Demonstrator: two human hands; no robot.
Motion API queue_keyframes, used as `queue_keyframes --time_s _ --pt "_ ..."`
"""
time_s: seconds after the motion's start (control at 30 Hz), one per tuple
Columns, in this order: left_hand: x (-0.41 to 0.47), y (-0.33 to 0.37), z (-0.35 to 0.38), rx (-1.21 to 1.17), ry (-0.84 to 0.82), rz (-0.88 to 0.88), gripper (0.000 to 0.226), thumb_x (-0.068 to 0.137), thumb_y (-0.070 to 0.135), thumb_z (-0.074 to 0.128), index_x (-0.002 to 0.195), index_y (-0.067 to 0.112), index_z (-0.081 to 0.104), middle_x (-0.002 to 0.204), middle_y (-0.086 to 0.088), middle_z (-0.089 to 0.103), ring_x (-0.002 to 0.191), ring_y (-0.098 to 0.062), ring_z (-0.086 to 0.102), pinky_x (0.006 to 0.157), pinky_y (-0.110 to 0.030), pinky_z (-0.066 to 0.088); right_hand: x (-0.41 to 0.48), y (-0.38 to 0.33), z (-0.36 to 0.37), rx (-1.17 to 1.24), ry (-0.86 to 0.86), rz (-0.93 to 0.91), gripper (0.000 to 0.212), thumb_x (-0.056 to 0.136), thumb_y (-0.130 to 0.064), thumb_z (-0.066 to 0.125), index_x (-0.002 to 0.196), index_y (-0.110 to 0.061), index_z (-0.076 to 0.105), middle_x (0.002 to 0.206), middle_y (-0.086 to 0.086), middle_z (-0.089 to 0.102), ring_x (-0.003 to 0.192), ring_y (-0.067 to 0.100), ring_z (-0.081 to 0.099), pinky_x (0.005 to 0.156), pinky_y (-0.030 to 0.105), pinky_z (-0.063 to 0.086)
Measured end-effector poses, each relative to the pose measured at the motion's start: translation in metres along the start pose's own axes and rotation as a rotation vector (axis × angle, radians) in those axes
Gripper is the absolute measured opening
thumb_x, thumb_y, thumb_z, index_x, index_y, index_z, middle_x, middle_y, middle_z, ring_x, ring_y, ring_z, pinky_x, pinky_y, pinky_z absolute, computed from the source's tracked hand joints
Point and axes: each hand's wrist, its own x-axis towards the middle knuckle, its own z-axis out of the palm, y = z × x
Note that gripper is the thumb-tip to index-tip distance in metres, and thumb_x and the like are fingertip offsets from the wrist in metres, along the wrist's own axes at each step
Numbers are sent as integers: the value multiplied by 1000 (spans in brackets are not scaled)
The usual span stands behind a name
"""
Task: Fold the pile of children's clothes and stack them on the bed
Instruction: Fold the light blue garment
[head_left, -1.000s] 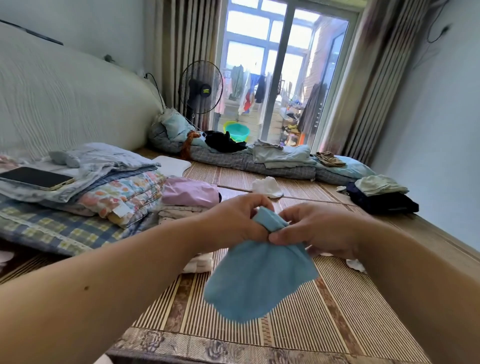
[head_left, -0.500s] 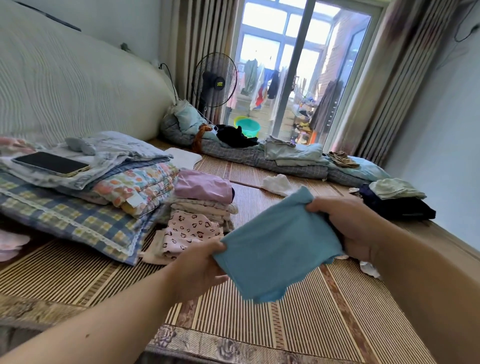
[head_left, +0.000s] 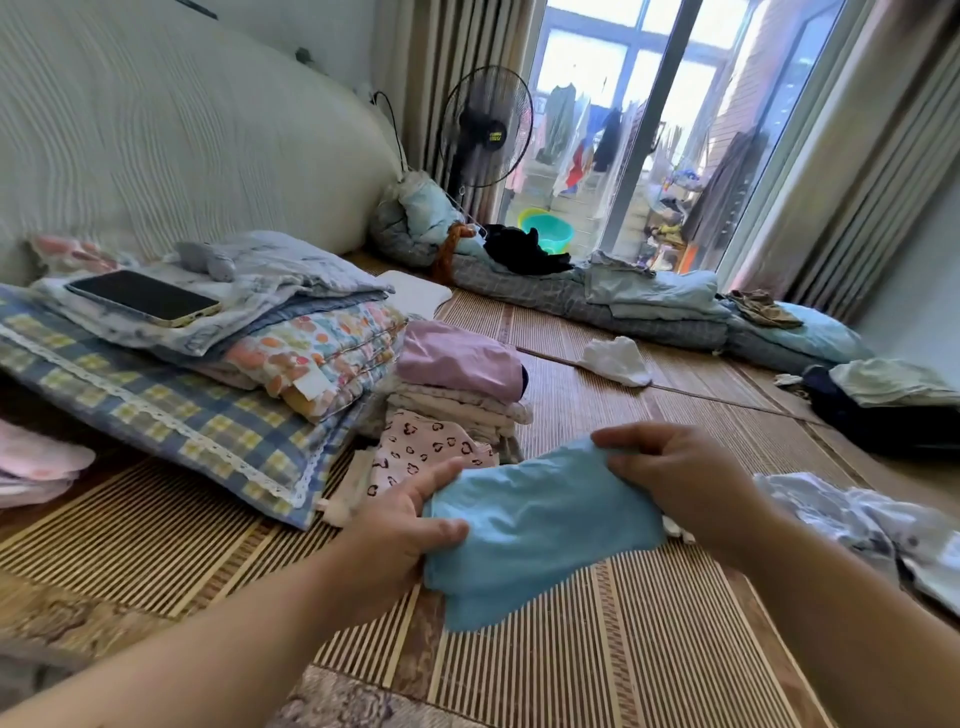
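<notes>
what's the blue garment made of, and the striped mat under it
The blue garment looks like soft, matte cotton knit: it drapes limply and folds without stiff creases. The mat seems woven bamboo or reed, slightly glossy: thin rigid slats in tan and dark stripes.

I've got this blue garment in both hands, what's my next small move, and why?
Probably lift the blue garment leftward onto the heart-print piece. Your left hand and right hand grip its two ends, it looks folded over already, and the heart-print piece lies just beside it.
</notes>
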Motion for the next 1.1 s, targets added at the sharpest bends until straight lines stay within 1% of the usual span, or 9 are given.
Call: queue_keyframes --time_s 0.2,0.33,0.53,0.6,0.67,0.73,0.83,0.97,1.1 --pt "34 54 -49 650 174 129 100 57 25 69 149 30 29 140 -1 47 117 -23 57 101 -43 47 52 24 41 132 -79 25 58 79 6 69 129 -20 59 116 -4 64 101 15 64 93 39 54" --pt "72 80 -70 917 210 84 97 61 18 56 152 28 24 149 -3 37 114 -19 55 102 -43 46 92 40 78 128 -87 -6 66 82 1 67 140 -22 47 131 -2 56 113 18 59 100 44 49" --pt "118 66 -88 1388 348 -176 89 80 13 55 153 34 9 156 -12 24 108 -26 57 82 -32 52 120 68 103 -36 -128 51 63 85 -6 65 138 -31 43 109 -11 59 77 -2 50 66 17 41" --pt "123 57 -84 1437 379 -190 83 81 16 54 152 35 17 159 -10 11 112 -26 55 71 -25 51 120 82 97 -102 -89 69 64 86 -13 67 142 -25 41 117 -9 55 92 3 54 75 19 45" --pt "123 47 -70 1483 396 -101 75 82 19 55 150 34 26 160 -6 8 136 -28 35 90 -27 45 117 91 86 -191 -40 65 66 87 -21 68 145 -25 37 140 -1 48 122 16 50 96 30 44" --pt "124 37 -46 1516 348 43 68 82 20 57 145 34 36 158 -2 15 139 -26 30 102 -33 39 110 102 67 -213 0 42 65 87 -24 68 144 -27 38 143 1 48 118 13 54 96 31 46" --pt "130 14 0 1469 183 199 61 81 20 60 138 37 44 154 5 24 138 -19 33 107 -34 37 96 120 32 -229 29 17 59 87 -23 67 141 -27 43 126 4 60 65 -2 58 62 18 50" --pt "152 -32 83 1464 -35 277 60 85 25 61 139 40 42 155 7 23 141 -14 27 111 -30 29 69 155 -23 -368 110 2 57 86 -27 67 139 -28 45 140 -3 48 109 10 58 94 34 51" --pt "187 -82 156 1539 -169 236 62 86 31 59 143 39 36 157 8 19 143 -17 25 112 -34 29 52 203 -71 -496 176 36 56 86 -26 65 139 -27 46 144 -7 44 131 10 42 108 28 36"
